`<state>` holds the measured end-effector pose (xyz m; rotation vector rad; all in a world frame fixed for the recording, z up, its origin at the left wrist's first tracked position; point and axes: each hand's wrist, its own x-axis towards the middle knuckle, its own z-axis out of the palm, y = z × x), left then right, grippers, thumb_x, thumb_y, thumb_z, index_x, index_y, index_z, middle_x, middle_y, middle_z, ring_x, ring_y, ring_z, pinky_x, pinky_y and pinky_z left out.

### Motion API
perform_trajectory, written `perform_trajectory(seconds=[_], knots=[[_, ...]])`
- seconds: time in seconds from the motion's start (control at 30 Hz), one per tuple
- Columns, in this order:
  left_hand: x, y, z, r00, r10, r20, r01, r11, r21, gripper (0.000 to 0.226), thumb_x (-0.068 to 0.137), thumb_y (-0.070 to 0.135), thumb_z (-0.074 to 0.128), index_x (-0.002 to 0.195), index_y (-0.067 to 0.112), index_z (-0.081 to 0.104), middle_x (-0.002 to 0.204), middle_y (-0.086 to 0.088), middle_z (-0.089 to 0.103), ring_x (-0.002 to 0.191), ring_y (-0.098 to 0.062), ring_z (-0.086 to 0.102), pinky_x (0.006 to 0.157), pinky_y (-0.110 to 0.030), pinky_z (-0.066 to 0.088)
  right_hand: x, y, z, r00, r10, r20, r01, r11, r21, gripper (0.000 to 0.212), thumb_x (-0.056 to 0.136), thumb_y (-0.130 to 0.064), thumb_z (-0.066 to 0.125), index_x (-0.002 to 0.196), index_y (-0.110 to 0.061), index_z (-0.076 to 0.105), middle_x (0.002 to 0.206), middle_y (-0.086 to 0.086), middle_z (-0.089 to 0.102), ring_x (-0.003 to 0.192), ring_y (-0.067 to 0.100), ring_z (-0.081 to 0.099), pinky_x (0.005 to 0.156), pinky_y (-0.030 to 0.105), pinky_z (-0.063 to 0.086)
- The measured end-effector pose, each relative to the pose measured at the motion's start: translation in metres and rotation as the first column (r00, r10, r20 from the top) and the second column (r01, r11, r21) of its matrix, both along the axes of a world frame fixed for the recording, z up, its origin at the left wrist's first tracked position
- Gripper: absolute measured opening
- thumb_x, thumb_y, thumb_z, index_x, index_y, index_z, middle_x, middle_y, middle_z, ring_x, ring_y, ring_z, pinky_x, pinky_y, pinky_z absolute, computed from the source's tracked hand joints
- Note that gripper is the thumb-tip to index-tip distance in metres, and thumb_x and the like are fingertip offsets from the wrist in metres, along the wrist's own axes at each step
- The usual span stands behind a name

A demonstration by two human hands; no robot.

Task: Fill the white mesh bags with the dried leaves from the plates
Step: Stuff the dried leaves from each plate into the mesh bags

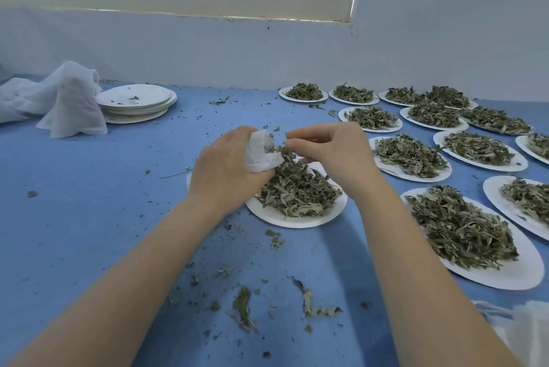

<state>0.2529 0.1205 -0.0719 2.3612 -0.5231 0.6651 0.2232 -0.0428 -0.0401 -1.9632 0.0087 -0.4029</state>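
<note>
- Right now the left hand (pixel 225 163) grips a small white mesh bag (pixel 261 152) bunched in its curled fingers, held just above the round white paper plate (pixel 297 218) heaped with dried grey-green leaves (pixel 297 188).
- Facing it, the right hand (pixel 329 150) pinches a tuft of leaves at the bag's mouth; the two hands sit close together over the pile.
- To do this step well, the left fingers probably need to spread the mouth wider, since the mesh looks crumpled and the opening is hard to make out.
- Small pinches pushed deep should spill less than big ones; loose crumbs already dot the blue tablecloth (pixel 89 203).
- Keeping the bag directly over the plate lets dropped leaves fall back on the heap.
- Many more full plates (pixel 463 274) wait to the right, a stack of emptied plates (pixel 139 102) sits far left beside a heap of spare white mesh bags (pixel 62 99), so much of the task appears to remain.
</note>
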Motion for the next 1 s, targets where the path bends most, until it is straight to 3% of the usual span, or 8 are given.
perform_trajectory(seconds=[0.13, 0.33, 0.57, 0.7, 0.8, 0.9, 1.0], knots=[[-0.004, -0.003, 0.002, 0.995, -0.046, 0.091, 0.045, 0.999, 0.008, 0.049, 0.074, 0.039, 0.069, 0.116, 0.017, 0.057, 0.108, 0.001, 0.061, 0.096, -0.019, 0.055, 0.078, -0.025, 0.034, 0.003, 0.007, 0.0, 0.999, 0.017, 0.04, -0.013, 0.996, -0.091, 0.008, 0.075, -0.021, 0.078, 0.078, -0.027, 0.075, 0.07, -0.013, 0.07, 0.061, -0.004, 0.061, 0.063, 0.011, 0.047], [-0.006, -0.003, 0.0, 0.967, -0.073, 0.243, 0.05, 0.994, 0.097, 0.05, 0.07, 0.03, 0.078, 0.111, 0.006, 0.061, 0.099, -0.01, 0.066, 0.086, -0.031, 0.061, 0.077, -0.032, 0.037, 0.0, 0.005, 0.002, 0.999, 0.035, 0.039, -0.034, 0.998, -0.048, 0.01, 0.073, -0.018, 0.079, 0.08, -0.024, 0.074, 0.076, -0.006, 0.073, 0.074, 0.004, 0.068, 0.077, 0.022, 0.054], [0.003, 0.003, -0.003, 0.988, 0.005, 0.152, -0.026, 0.991, 0.134, 0.07, 0.066, 0.031, 0.077, 0.127, 0.012, 0.048, 0.115, -0.009, 0.06, 0.099, -0.032, 0.055, 0.083, -0.036, 0.034, -0.005, -0.023, 0.014, 0.992, -0.046, 0.113, 0.046, 0.999, 0.004, 0.012, 0.073, -0.018, 0.079, 0.077, -0.027, 0.072, 0.064, -0.018, 0.068, 0.059, -0.009, 0.06, 0.06, 0.005, 0.044], [0.001, 0.002, -0.004, 0.987, -0.01, 0.16, -0.017, 0.986, 0.166, 0.07, 0.064, 0.03, 0.077, 0.125, 0.008, 0.05, 0.111, -0.011, 0.061, 0.096, -0.034, 0.057, 0.082, -0.038, 0.037, -0.004, -0.018, 0.011, 0.992, -0.046, 0.118, 0.051, 0.998, -0.039, 0.011, 0.073, -0.018, 0.079, 0.081, -0.023, 0.074, 0.07, -0.014, 0.069, 0.061, -0.008, 0.061, 0.064, 0.007, 0.047], [0.0, 0.002, -0.004, 0.986, -0.024, 0.164, -0.007, 0.982, 0.188, 0.066, 0.066, 0.027, 0.077, 0.124, 0.007, 0.051, 0.11, -0.012, 0.061, 0.096, -0.034, 0.056, 0.082, -0.038, 0.036, -0.004, -0.009, 0.01, 0.995, 0.004, 0.101, 0.003, 0.998, -0.069, 0.012, 0.072, -0.018, 0.08, 0.08, -0.023, 0.074, 0.073, -0.01, 0.072, 0.07, -0.001, 0.067, 0.075, 0.016, 0.053], [0.002, 0.002, -0.004, 0.982, -0.048, 0.184, 0.01, 0.978, 0.206, 0.063, 0.067, 0.02, 0.077, 0.122, 0.005, 0.053, 0.107, -0.013, 0.062, 0.094, -0.034, 0.057, 0.081, -0.037, 0.035, -0.001, 0.004, 0.007, 0.994, 0.094, 0.059, -0.09, 0.993, -0.072, 0.014, 0.069, -0.016, 0.082, 0.074, -0.025, 0.072, 0.068, -0.008, 0.072, 0.068, 0.001, 0.068, 0.071, 0.017, 0.054], [-0.001, -0.001, -0.003, 0.974, -0.082, 0.212, 0.032, 0.973, 0.228, 0.056, 0.068, 0.025, 0.07, 0.116, -0.001, 0.057, 0.095, -0.015, 0.065, 0.084, -0.034, 0.061, 0.077, -0.041, 0.042, 0.004, 0.018, 0.004, 0.995, 0.083, 0.049, -0.074, 0.984, -0.163, 0.015, 0.074, -0.017, 0.077, 0.068, -0.029, 0.069, 0.061, -0.014, 0.068, 0.064, -0.004, 0.064, 0.061, 0.01, 0.049]])
